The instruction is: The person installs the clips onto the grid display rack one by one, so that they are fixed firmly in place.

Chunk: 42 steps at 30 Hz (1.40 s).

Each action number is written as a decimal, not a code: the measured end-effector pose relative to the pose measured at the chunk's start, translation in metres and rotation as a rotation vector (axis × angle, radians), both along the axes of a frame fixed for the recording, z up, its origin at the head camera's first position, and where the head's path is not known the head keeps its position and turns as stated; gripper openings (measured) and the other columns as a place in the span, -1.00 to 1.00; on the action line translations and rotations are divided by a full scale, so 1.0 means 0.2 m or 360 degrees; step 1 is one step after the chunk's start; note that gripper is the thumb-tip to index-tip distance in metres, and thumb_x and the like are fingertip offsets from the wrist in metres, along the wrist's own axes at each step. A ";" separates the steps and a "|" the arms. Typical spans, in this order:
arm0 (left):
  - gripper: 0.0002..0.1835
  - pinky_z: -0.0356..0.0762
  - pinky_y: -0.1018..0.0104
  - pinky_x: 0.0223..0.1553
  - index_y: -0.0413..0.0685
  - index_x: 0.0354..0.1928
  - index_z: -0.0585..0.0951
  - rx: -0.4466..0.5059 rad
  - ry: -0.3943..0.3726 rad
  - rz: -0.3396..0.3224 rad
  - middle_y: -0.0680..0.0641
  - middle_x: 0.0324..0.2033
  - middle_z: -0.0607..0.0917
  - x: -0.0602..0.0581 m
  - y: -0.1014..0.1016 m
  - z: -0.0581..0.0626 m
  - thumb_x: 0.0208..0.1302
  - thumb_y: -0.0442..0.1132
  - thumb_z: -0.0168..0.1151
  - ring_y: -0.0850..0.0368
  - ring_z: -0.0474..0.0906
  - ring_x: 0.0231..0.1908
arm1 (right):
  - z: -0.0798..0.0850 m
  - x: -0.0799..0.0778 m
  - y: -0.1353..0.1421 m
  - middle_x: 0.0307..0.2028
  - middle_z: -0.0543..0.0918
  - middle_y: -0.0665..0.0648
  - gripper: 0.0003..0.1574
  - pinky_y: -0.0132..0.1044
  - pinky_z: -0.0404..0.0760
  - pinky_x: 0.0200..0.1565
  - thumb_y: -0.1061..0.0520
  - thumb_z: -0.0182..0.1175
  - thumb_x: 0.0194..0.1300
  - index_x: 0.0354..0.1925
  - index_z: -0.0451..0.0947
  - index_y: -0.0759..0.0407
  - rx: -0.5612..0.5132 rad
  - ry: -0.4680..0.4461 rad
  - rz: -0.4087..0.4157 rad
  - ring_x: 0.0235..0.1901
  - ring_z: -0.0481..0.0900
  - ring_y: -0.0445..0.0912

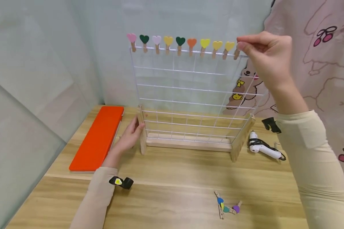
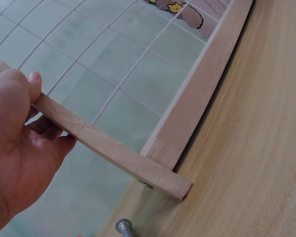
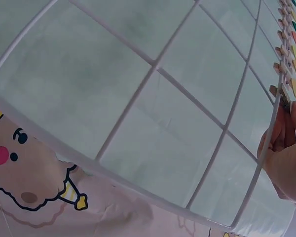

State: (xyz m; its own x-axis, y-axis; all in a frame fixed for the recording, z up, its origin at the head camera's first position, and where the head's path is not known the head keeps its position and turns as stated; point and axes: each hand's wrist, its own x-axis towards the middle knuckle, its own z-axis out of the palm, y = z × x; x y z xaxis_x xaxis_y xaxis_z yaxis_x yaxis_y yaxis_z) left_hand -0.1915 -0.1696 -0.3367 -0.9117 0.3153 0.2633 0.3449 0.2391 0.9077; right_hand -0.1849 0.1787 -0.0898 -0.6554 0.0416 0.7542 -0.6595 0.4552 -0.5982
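A white wire grid (image 1: pixel 195 71) stands upright in a wooden base (image 1: pixel 189 144) on the table. Along its top wire sits a row of wooden clothespins with coloured hearts, such as a pink one (image 1: pixel 132 38) and an orange one (image 1: pixel 191 43). At the right end of that wire, my right hand (image 1: pixel 270 57) pinches a clothespin (image 1: pixel 236 53); its heart is hidden by the fingers. My left hand (image 1: pixel 130 135) holds the left wooden upright (image 2: pixel 108 145), thumb on one side and fingers on the other.
Several loose heart clothespins (image 1: pixel 226 208) lie near the table's front. A white glue gun (image 1: pixel 263 149) with a black cord rests right of the base. An orange-red flat case (image 1: pixel 98 138) lies at the left. A pink cartoon curtain (image 1: pixel 329 79) hangs at the right.
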 end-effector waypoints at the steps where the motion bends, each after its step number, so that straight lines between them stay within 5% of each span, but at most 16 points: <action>1: -0.46 -0.02 0.00 0.18 -0.10 0.29 0.02 -0.0004 0.0008 0.0010 -0.20 0.28 0.01 -0.01 -0.01 -0.02 0.32 -0.14 -0.18 -0.01 -0.01 0.23 | 0.00 0.00 0.00 -0.44 0.66 0.06 -0.84 -0.56 0.41 -0.50 0.17 0.27 -0.06 -0.43 0.65 0.23 0.0031 0.0004 -0.0014 -0.56 0.51 -0.22; 6: -0.46 0.01 0.02 0.18 -0.03 0.30 0.03 -0.0029 0.0032 0.0050 -0.12 0.29 0.04 -0.06 -0.02 -0.08 0.31 -0.11 -0.19 0.02 0.01 0.23 | 0.01 0.00 0.00 -0.40 0.67 0.02 -0.79 -0.59 0.39 -0.53 0.13 0.25 -0.03 -0.36 0.64 0.20 0.0093 -0.0106 -0.0023 -0.50 0.56 -0.24; 14: -0.47 0.01 0.04 0.18 -0.03 0.29 0.05 0.0009 0.0038 0.0016 -0.10 0.28 0.07 -0.06 -0.02 -0.07 0.31 -0.13 -0.18 0.02 0.02 0.23 | 0.04 0.03 0.00 -0.34 0.66 -0.04 -0.72 -0.59 0.42 -0.41 0.08 0.23 0.00 -0.27 0.62 0.17 0.0155 -0.0307 -0.0036 -0.39 0.56 -0.24; 18: -0.48 0.05 0.04 0.17 -0.01 0.28 0.07 0.0014 0.0054 0.0033 -0.10 0.26 0.10 -0.06 -0.03 -0.06 0.30 -0.10 -0.17 0.02 0.08 0.19 | 0.03 0.05 -0.02 -0.24 0.61 0.02 -0.72 -0.53 0.44 -0.23 0.14 0.24 0.00 -0.25 0.60 0.21 0.0063 -0.0224 0.0018 -0.28 0.52 -0.19; 23: -0.47 0.07 0.00 0.15 -0.05 0.28 0.05 0.0003 0.0051 0.0019 -0.15 0.25 0.10 -0.07 -0.02 -0.07 0.31 -0.10 -0.18 0.01 0.09 0.17 | -0.06 0.15 -0.02 -0.12 0.51 0.12 -0.73 -0.42 0.40 -0.08 0.35 0.20 0.02 -0.21 0.55 0.35 -0.0041 0.0095 0.0034 -0.12 0.41 -0.09; 28: -0.46 0.04 0.04 0.17 -0.06 0.28 0.05 -0.0007 0.0022 0.0015 -0.14 0.26 0.08 -0.07 -0.02 -0.08 0.30 -0.09 -0.18 0.06 0.06 0.19 | -0.31 0.26 0.03 -0.19 0.56 0.23 -0.76 -0.40 0.42 -0.12 0.52 0.15 -0.04 -0.29 0.53 0.49 0.0177 0.0239 0.0109 -0.15 0.45 -0.07; 33: -0.49 0.02 0.02 0.17 0.00 0.28 0.06 0.0044 0.0038 0.0026 -0.14 0.26 0.09 -0.08 -0.03 -0.07 0.31 -0.14 -0.17 0.01 0.07 0.19 | -0.68 0.28 0.12 -0.23 0.60 0.14 -0.69 -0.47 0.40 -0.11 0.47 0.27 -0.15 -0.33 0.60 0.26 0.0654 0.0161 0.0185 -0.18 0.50 -0.16; 38: -0.48 0.02 0.06 0.18 -0.02 0.28 0.05 0.0067 0.0029 0.0000 -0.08 0.25 0.12 -0.09 -0.02 -0.08 0.31 -0.15 -0.16 0.04 0.07 0.19 | -1.06 0.36 0.18 -0.21 0.60 0.06 -0.64 -0.43 0.45 -0.14 0.37 0.28 -0.10 -0.25 0.58 0.11 0.0899 -0.0212 0.0373 -0.21 0.52 -0.16; 42: -0.48 0.01 0.07 0.19 -0.01 0.28 0.06 0.0062 0.0026 0.0007 -0.10 0.26 0.11 -0.09 -0.01 -0.09 0.30 -0.14 -0.16 0.04 0.07 0.19 | -1.28 0.45 0.19 -0.25 0.60 -0.03 -0.64 -0.34 0.50 -0.20 0.42 0.17 0.00 -0.23 0.57 0.08 0.1033 -0.0492 0.0637 -0.25 0.52 -0.20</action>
State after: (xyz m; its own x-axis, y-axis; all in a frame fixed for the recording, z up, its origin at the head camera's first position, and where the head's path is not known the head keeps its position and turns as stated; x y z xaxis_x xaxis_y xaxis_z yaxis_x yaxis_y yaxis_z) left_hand -0.2086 -0.1710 -0.3539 -0.9085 0.3007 0.2901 0.3587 0.2050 0.9107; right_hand -0.0951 0.2175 -0.3461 -0.7101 -0.6217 0.3305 -0.6939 0.5383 -0.4783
